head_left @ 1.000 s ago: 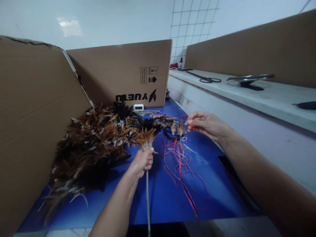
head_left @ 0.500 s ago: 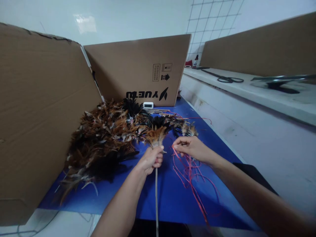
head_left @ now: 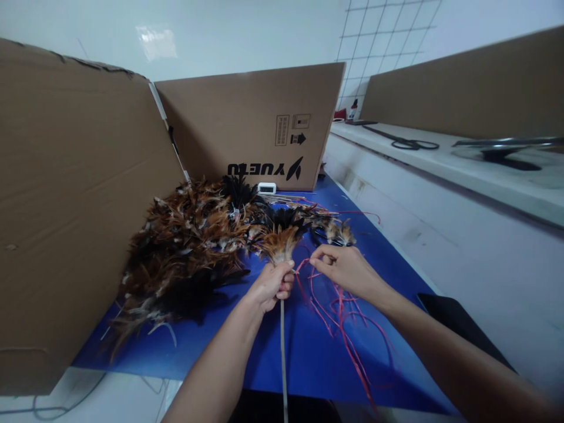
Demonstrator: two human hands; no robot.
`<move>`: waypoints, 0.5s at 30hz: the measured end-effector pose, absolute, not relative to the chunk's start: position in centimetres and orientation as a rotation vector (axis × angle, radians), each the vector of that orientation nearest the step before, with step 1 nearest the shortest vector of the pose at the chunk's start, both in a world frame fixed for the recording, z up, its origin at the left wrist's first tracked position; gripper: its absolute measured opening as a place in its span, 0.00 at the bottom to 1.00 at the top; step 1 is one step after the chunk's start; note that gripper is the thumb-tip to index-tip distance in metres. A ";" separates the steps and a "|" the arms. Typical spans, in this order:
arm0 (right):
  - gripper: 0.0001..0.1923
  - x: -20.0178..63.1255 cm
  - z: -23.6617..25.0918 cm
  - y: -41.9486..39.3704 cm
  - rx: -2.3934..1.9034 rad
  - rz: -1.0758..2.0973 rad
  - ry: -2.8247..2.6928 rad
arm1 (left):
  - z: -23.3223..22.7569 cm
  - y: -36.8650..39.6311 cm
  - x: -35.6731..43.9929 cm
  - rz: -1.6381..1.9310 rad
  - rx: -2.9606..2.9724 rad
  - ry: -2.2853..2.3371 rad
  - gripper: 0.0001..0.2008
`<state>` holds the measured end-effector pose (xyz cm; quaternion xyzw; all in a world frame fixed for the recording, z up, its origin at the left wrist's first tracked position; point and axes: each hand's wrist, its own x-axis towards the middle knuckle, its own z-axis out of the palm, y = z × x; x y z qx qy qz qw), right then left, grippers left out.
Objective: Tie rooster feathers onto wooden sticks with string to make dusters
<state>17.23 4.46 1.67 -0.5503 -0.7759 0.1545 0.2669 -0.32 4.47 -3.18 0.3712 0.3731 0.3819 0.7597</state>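
The blue mat [head_left: 282, 346] was the landmark. At the left of the mat stood a cardboard wall [head_left: 70, 205], and on the mat's left half lay the big pile of brown and black feathers [head_left: 185, 247]. Near the middle of the mat the left hand [head_left: 269, 286] was closed tight around a thin stick [head_left: 283, 352], with a small feather tuft [head_left: 278, 242] standing up out of the fist.

Compared with one second before, the right hand [head_left: 346, 269] had come back from the far side of the mat to just beside the left hand. Its fingers were pinched shut on a red string [head_left: 304, 265], and the string now reached to the fist. It looked as if the binding of the tuft to the stick was beginning. The other loose red strings [head_left: 348, 329] lay on the mat's right half. Behind the mat stood a cardboard box [head_left: 251, 123], and scissors [head_left: 408, 143] lay on the ledge to the right.
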 end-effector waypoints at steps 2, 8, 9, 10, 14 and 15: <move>0.09 17.0 1.9 4.3 -1.485 0.320 -2.106 | -3.3 4.5 -0.2 0.844 0.827 0.821 0.15; 0.09 16.7 1.8 4.1 -1.513 0.082 -2.152 | -3.5 4.7 -0.2 0.889 0.842 0.848 0.14; 0.09 16.7 1.7 4.0 -1.516 0.041 -2.156 | -3.5 4.7 -0.2 0.889 0.837 0.838 0.14; 0.09 16.7 1.6 4.0 -1.515 -0.004 -2.162 | -3.4 4.6 -0.2 0.886 0.832 0.823 0.15; 0.10 16.7 1.1 4.0 -1.486 -0.191 -2.175 | -3.3 4.5 -0.3 0.855 0.813 0.765 0.15; 0.10 16.7 0.9 4.0 -1.475 -0.231 -2.175 | -3.3 4.5 -0.3 0.845 0.808 0.758 0.16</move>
